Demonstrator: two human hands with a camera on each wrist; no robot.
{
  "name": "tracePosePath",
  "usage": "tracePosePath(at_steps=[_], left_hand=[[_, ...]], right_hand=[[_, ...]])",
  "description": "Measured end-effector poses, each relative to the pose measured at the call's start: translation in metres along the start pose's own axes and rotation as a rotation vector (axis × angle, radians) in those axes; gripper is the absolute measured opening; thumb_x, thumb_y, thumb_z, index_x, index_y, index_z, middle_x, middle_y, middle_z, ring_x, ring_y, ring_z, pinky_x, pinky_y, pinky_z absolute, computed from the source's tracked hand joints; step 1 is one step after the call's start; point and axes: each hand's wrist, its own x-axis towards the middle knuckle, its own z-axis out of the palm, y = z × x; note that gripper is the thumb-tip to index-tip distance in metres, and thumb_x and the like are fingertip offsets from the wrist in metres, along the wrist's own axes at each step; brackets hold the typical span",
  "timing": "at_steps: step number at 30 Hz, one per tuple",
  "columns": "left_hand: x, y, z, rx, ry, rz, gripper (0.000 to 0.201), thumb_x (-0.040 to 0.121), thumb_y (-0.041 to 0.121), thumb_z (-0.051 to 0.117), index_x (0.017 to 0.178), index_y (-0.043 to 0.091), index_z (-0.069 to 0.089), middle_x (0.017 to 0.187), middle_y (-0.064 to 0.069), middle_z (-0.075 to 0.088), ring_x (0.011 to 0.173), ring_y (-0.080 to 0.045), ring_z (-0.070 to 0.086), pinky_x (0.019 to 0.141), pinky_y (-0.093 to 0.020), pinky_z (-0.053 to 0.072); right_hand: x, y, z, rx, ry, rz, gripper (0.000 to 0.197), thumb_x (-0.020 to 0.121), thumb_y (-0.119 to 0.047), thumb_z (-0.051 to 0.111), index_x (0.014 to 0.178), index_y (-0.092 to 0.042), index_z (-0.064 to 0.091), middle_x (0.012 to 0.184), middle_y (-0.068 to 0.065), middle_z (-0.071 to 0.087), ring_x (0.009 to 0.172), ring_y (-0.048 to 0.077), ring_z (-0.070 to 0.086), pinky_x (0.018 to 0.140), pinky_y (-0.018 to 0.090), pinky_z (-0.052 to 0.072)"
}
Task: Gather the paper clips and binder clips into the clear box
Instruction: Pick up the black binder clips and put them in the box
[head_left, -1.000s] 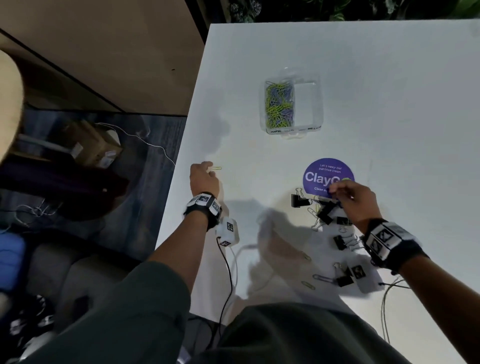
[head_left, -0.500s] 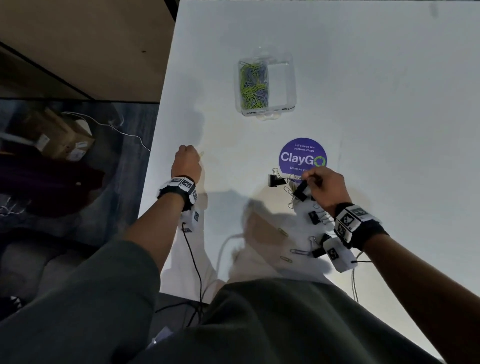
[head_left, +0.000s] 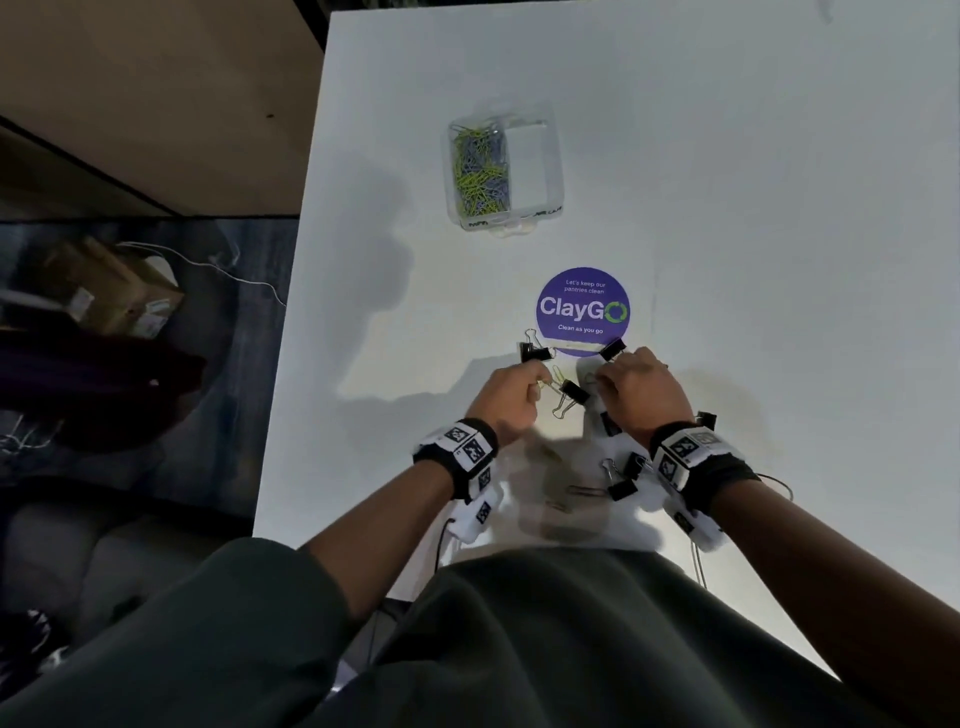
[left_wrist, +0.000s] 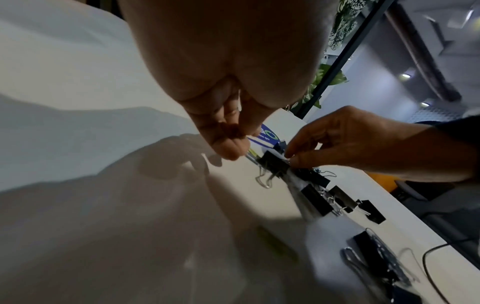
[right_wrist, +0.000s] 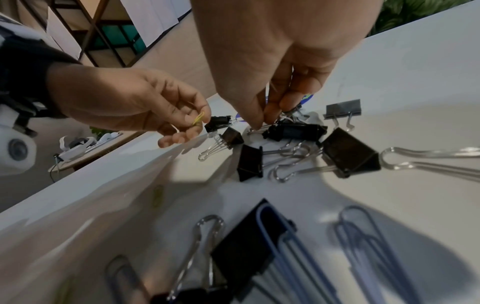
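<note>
Judging by the table (head_left: 727, 156), the gathering is partly done: coloured paper clips (head_left: 478, 169) already fill one side of the clear box (head_left: 535, 156), set well toward the far edge. A yellow paper clip (right_wrist: 198, 118) is pinched in the left hand (head_left: 511, 400), while a wire handle among the binder clips (right_wrist: 293, 130) near the front edge is pinched by the right hand (head_left: 636, 397). All black binder clips remain outside.

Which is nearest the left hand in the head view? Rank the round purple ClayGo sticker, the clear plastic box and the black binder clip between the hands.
1. Black binder clip, just right of the left hand.
2. Round purple ClayGo sticker, ahead, slightly right.
3. Clear plastic box, far ahead.
</note>
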Motion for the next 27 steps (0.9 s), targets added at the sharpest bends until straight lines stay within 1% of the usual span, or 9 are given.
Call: tracePosePath(at_steps=[2, 4, 6, 9, 13, 17, 19, 23, 27], left_hand=[[0.004, 0.005, 0.01, -0.097, -0.006, -0.071, 0.019, 0.088, 0.009, 0.039, 0.088, 0.016, 0.057, 0.082, -0.011, 0.063, 0.072, -0.027, 0.056, 0.071, -0.036, 0.048], [0.01, 0.014, 0.014, -0.179, 0.026, -0.123, 0.019, 0.085, 0.021, 0.038, 0.071, 0.017, 0.05, 0.07, -0.008, 0.058, 0.063, -0.024, 0.048, 0.064, -0.033, 0.041], [0.019, 0.024, 0.013, -0.158, 0.048, -0.107, 0.025, 0.09, 0.026, 0.039, 0.067, 0.015, 0.044, 0.066, -0.007, 0.05, 0.063, -0.025, 0.043, 0.063, -0.033, 0.034], [0.03, 0.035, 0.008, 0.132, -0.032, 0.023, 0.026, 0.101, 0.024, 0.038, 0.081, 0.009, 0.046, 0.071, -0.008, 0.053, 0.066, -0.028, 0.048, 0.061, -0.033, 0.037], [0.038, 0.033, 0.004, 0.512, -0.156, 0.22, 0.011, 0.094, 0.018, 0.047, 0.1, 0.015, 0.055, 0.092, -0.004, 0.065, 0.08, -0.026, 0.058, 0.07, -0.038, 0.05], [0.041, 0.029, 0.0, 0.612, -0.172, 0.313, 0.016, 0.091, 0.024, 0.048, 0.096, 0.015, 0.059, 0.093, -0.001, 0.062, 0.082, -0.019, 0.054, 0.067, -0.029, 0.039], [0.041, 0.026, -0.002, 0.637, -0.161, 0.334, 0.017, 0.095, 0.025, 0.052, 0.102, 0.015, 0.064, 0.101, -0.004, 0.063, 0.092, -0.021, 0.059, 0.072, -0.033, 0.045], [0.035, 0.012, -0.007, 0.62, -0.145, 0.338, 0.025, 0.091, 0.018, 0.061, 0.115, 0.021, 0.068, 0.116, -0.004, 0.062, 0.101, -0.026, 0.063, 0.082, -0.039, 0.051], [0.028, 0.003, -0.006, 0.586, -0.084, 0.26, 0.026, 0.091, 0.019, 0.061, 0.116, 0.021, 0.068, 0.126, -0.001, 0.061, 0.105, -0.026, 0.063, 0.087, -0.035, 0.049]], right_hand=[[-0.002, 0.002, 0.0, 0.044, 0.024, 0.022, 0.01, 0.079, -0.011, 0.062, 0.082, -0.004, 0.068, 0.081, 0.014, 0.063, 0.081, 0.035, 0.054, 0.065, 0.038, 0.048], [-0.006, 0.001, 0.0, 0.097, 0.065, 0.042, 0.01, 0.077, -0.01, 0.064, 0.084, -0.004, 0.069, 0.081, 0.014, 0.062, 0.081, 0.035, 0.054, 0.064, 0.039, 0.049], [-0.011, 0.0, -0.001, 0.159, 0.107, 0.056, 0.01, 0.08, -0.011, 0.061, 0.083, -0.004, 0.068, 0.079, 0.014, 0.061, 0.08, 0.035, 0.054, 0.064, 0.038, 0.049], [-0.02, 0.006, 0.0, 0.263, 0.175, 0.131, 0.012, 0.08, -0.005, 0.059, 0.087, -0.004, 0.069, 0.082, 0.016, 0.062, 0.086, 0.037, 0.055, 0.066, 0.039, 0.051], [-0.039, 0.034, 0.001, 0.368, 0.264, 0.292, 0.018, 0.077, -0.005, 0.063, 0.093, -0.007, 0.068, 0.088, 0.015, 0.062, 0.09, 0.036, 0.057, 0.073, 0.035, 0.048], [-0.062, 0.062, -0.008, 0.398, 0.314, 0.375, 0.015, 0.078, -0.006, 0.063, 0.092, -0.007, 0.068, 0.087, 0.015, 0.062, 0.081, 0.034, 0.059, 0.074, 0.035, 0.05], [-0.071, 0.073, -0.012, 0.405, 0.304, 0.372, 0.016, 0.078, -0.004, 0.064, 0.093, -0.007, 0.068, 0.088, 0.015, 0.062, 0.08, 0.033, 0.06, 0.074, 0.034, 0.049], [-0.079, 0.08, -0.011, 0.415, 0.243, 0.283, 0.017, 0.078, -0.003, 0.065, 0.094, -0.008, 0.069, 0.09, 0.013, 0.063, 0.078, 0.031, 0.061, 0.074, 0.035, 0.051], [-0.073, 0.068, -0.007, 0.382, 0.141, 0.154, 0.017, 0.084, -0.01, 0.062, 0.099, -0.009, 0.071, 0.096, 0.013, 0.065, 0.085, 0.032, 0.062, 0.076, 0.033, 0.051]])
